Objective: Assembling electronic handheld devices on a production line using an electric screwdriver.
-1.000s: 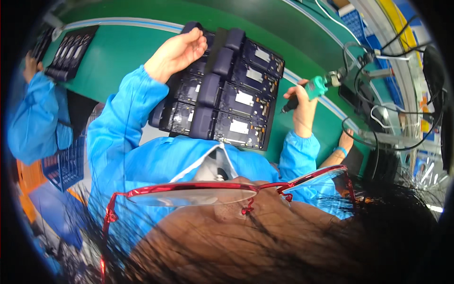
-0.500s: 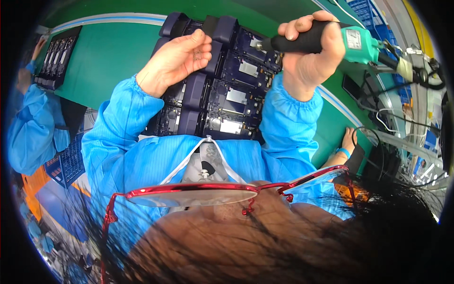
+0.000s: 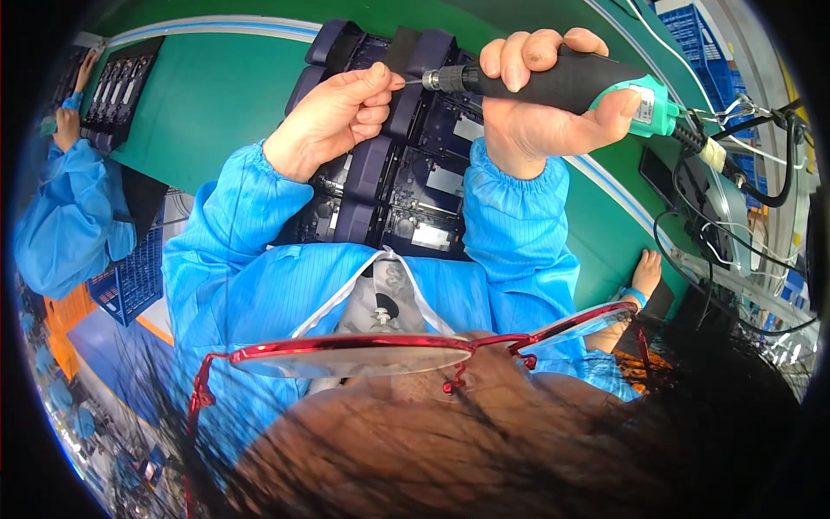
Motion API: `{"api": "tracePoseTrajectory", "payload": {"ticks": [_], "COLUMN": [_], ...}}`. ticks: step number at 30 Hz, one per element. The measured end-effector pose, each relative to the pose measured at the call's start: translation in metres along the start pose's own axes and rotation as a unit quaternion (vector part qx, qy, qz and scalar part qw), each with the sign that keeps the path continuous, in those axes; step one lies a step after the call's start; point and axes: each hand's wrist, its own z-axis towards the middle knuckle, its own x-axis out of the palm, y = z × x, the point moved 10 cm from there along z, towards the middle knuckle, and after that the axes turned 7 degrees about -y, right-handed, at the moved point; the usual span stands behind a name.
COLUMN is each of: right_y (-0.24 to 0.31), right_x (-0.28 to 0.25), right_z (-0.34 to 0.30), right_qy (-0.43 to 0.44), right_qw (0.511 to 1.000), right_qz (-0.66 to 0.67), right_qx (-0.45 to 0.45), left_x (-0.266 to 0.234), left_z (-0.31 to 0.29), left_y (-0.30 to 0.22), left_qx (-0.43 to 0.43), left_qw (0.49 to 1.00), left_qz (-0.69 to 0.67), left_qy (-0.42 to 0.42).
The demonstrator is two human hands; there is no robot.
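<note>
Both hands have risen: right hand (image 3: 536, 104) grips the screwdriver (image 3: 562, 82), left hand (image 3: 333, 117) pinching its tip.

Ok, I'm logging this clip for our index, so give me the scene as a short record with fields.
Left hand: fingers pinched at the driver's bit tip
Right hand: wrapped around the electric screwdriver, held level
Below hands: dark tray of electronic boards
Surface: green bench
Nearby: another person's sleeve at left, a second tray there

Green workbench (image 3: 225, 95) with pale edge stripe, dark tray of circuit boards (image 3: 406, 173), second tray (image 3: 117, 82) far left
</note>
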Motion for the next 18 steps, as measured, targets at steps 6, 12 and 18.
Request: {"api": "tracePoseTrajectory", "payload": {"ticks": [6, 12, 18], "right_y": [-0.005, -0.011, -0.014], "right_x": [-0.001, 0.004, 0.0], "right_z": [0.0, -0.003, -0.004], "right_qy": [0.037, 0.033, 0.039], "right_qw": [0.998, 0.999, 0.999], "right_qz": [0.043, 0.021, 0.001], "right_qx": [0.016, 0.013, 0.004], "left_x": [-0.002, -0.003, -0.006], "left_z": [-0.001, 0.0, 0.002], "left_y": [0.001, 0.002, 0.004], "left_qx": [-0.003, -0.012, -0.014], "left_qw": [1.0, 1.0, 1.0], "left_qz": [0.001, -0.003, -0.008], "left_qy": [0.008, -0.001, -0.006]}}
